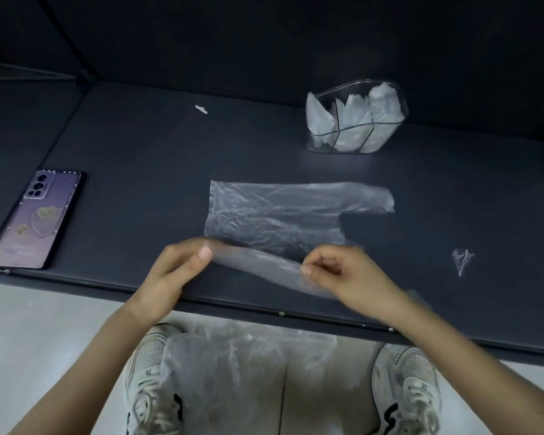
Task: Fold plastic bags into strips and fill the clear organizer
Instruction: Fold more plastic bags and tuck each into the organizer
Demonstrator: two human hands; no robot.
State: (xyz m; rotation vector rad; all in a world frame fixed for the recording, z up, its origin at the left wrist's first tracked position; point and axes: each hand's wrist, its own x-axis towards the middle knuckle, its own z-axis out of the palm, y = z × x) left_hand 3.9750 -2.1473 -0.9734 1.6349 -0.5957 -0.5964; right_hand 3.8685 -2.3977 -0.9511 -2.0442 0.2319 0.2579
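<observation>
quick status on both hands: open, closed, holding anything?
Left hand: closed, pinching the lifted near edge of the plastic bag.
Right hand: closed, pinching the same edge of the bag.

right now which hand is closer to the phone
Left. The left hand pinches the near edge of the bag, to the right of the phone; the right hand pinches the same edge farther right.

Clear plastic bag [274, 211] spread flat at centre, near edge lifted, clear organizer [352, 129] at one o'clock, stuffed with folded bags [383, 105]
</observation>
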